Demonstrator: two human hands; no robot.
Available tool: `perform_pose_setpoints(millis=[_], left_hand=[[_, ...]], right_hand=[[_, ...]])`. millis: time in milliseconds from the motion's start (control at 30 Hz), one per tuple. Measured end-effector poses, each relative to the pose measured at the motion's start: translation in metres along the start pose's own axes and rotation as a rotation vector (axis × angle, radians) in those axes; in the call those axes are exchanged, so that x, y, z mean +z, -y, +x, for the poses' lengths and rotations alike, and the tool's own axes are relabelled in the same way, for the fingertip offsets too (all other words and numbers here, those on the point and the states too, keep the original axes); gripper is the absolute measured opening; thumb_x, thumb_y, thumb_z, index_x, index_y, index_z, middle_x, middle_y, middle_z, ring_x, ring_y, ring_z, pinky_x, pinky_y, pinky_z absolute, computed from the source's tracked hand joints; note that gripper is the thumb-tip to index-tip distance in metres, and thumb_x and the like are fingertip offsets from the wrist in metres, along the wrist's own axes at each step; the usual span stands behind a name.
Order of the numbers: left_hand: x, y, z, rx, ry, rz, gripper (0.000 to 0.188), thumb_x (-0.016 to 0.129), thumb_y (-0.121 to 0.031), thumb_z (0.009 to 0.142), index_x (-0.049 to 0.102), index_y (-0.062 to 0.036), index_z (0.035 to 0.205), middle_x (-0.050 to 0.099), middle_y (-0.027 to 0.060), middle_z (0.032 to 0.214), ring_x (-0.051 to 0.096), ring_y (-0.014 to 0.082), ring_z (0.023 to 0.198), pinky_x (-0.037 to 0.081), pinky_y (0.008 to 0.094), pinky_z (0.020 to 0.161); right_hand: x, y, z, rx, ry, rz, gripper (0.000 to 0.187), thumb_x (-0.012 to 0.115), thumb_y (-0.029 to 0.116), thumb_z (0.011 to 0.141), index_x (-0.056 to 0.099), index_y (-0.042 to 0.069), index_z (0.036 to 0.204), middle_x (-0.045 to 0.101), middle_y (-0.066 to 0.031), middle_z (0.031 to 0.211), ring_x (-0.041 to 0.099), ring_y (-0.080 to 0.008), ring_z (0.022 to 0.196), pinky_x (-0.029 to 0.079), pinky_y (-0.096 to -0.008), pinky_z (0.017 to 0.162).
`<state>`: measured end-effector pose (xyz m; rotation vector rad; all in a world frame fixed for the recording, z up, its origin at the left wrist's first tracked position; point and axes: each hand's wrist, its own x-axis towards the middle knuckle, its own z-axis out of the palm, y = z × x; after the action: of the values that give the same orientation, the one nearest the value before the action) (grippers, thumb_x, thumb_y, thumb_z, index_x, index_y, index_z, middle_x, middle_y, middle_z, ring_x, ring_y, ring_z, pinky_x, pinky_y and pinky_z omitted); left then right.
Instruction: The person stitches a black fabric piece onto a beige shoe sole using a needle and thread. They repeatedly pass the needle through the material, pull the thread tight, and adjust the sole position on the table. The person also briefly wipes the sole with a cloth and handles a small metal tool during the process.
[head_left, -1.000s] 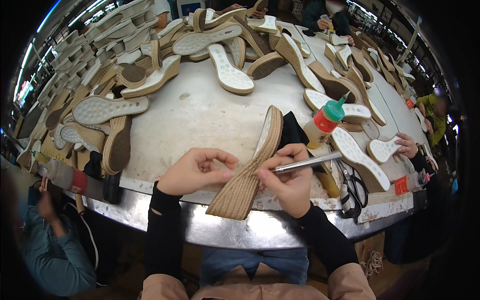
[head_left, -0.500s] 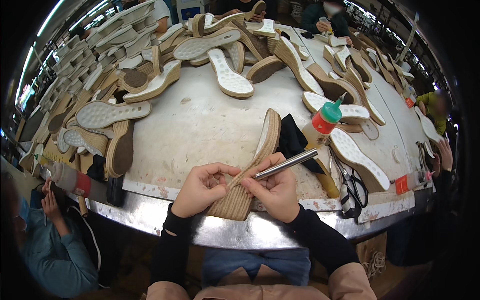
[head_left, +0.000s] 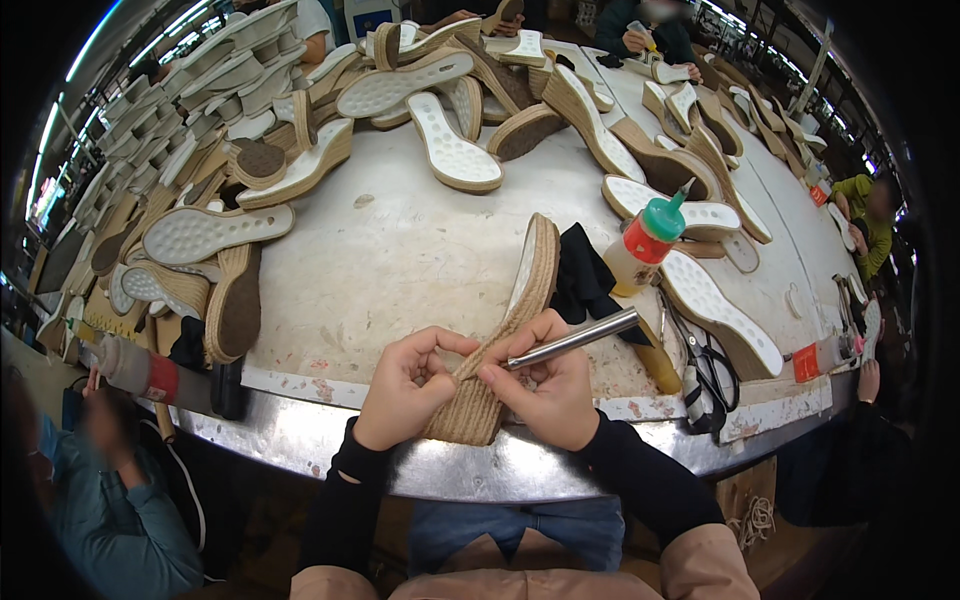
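A wedge shoe sole [head_left: 468, 412] wrapped in tan braided rope stands at the table's front edge, its narrow toe end leaning away from me. My left hand [head_left: 405, 388] pinches the rope along its upper edge from the left, fingers curled. From the right, my right hand [head_left: 552, 390] presses thumb and fingertips on the same edge. A slim silver metal tool [head_left: 590, 333] lies across the right hand's fingers, pointing up to the right. The fingers hide what its lower tip touches. Just beyond the sole are a black cloth [head_left: 580, 272] and a green-capped glue bottle [head_left: 640, 250].
Wedge soles [head_left: 455, 145] with white dimpled tops pile across the far side and left. Black scissors [head_left: 714, 375] and a wooden-handled tool [head_left: 655, 362] lie right of my hands. Another bottle [head_left: 140, 368] stands near a co-worker [head_left: 120, 510] at left. The table has a metal edge [head_left: 470, 468].
My hands stay at the sole's edge with only slight finger shifts. The view has tilted a little. At the far right a co-worker's hand has moved nearer the table edge.
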<state>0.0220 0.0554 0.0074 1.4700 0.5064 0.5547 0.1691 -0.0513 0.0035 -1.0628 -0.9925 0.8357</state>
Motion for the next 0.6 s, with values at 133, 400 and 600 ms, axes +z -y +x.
perform_pose_setpoints(millis=[133,400,600], left_hand=[[0.004,0.0035,-0.0013,0.058,-0.043,0.032,0.034,0.05,0.005,0.073,0.063,0.0006,0.104,0.049,-0.0066,0.063,0.04,-0.0011,0.055,0.031,0.0153,0.051],[0.0021,0.0013,-0.0002,0.004,-0.029,0.04,0.034,0.053,0.005,0.072,0.063,0.0003,0.104,0.048,-0.0068,0.062,0.04,-0.0014,0.053,0.031,0.0153,0.05],[0.0022,0.004,-0.0003,0.021,-0.043,0.025,0.033,0.053,0.005,0.072,0.063,0.0008,0.103,0.049,-0.0068,0.063,0.04,-0.0015,0.053,0.031,0.0153,0.05]], right_hand=[[-0.0023,-0.003,0.0009,-0.087,0.04,-0.145,0.032,0.065,-0.008,0.082,0.039,0.007,0.094,0.062,-0.0087,0.09,0.059,-0.007,0.08,0.048,-0.0209,0.071],[-0.0019,-0.003,-0.0014,-0.004,-0.015,0.177,0.031,0.062,-0.008,0.084,0.036,0.006,0.095,0.061,-0.0119,0.089,0.061,-0.009,0.074,0.052,-0.0221,0.065],[-0.0007,-0.0045,-0.0013,-0.007,-0.02,0.125,0.031,0.061,-0.009,0.084,0.036,0.006,0.095,0.061,-0.0123,0.089,0.06,-0.0093,0.073,0.052,-0.0218,0.063]])
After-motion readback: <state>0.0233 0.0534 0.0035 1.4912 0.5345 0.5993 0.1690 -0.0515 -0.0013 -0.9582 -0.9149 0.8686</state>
